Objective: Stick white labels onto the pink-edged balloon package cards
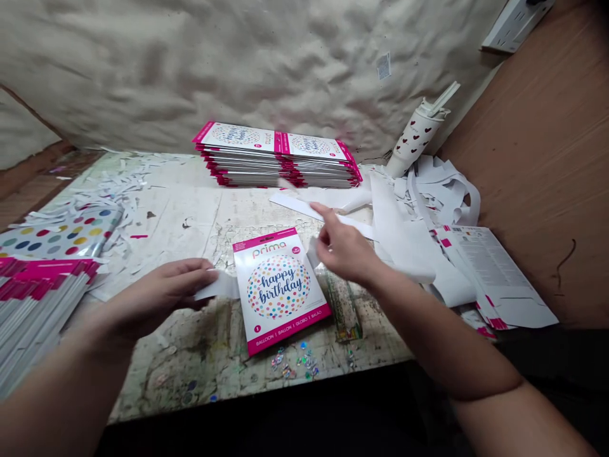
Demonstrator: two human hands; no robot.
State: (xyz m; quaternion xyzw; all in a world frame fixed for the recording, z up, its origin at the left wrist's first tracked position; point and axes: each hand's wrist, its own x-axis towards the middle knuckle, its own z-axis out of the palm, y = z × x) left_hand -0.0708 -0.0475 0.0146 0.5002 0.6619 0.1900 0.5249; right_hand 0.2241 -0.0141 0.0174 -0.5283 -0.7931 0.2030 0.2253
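A "happy birthday" balloon packet (pixel 279 289), white with pink bands and coloured dots, lies face up on the worktable, slightly turned. My left hand (pixel 178 285) pinches a white paper strip (pixel 219 285) that sticks out at the packet's left side. At its right edge, my right hand (pixel 345 247) has its index finger stretched forward and the other fingers curled. A small white flap (pixel 312 252) shows beside those curled fingers. Whether they grip it is hidden. Where the strip and flap join the packet cannot be seen.
Stacked pink-and-white packets (pixel 280 158) stand at the back. More packets (pixel 42 311) and a dotted sheet (pixel 61 231) lie left. White paper strips (pixel 404 235), a heart-patterned tumbler (pixel 415 136) and flat printed cartons (pixel 504 273) are on the right. Shiny confetti (pixel 304 358) lies near the front edge.
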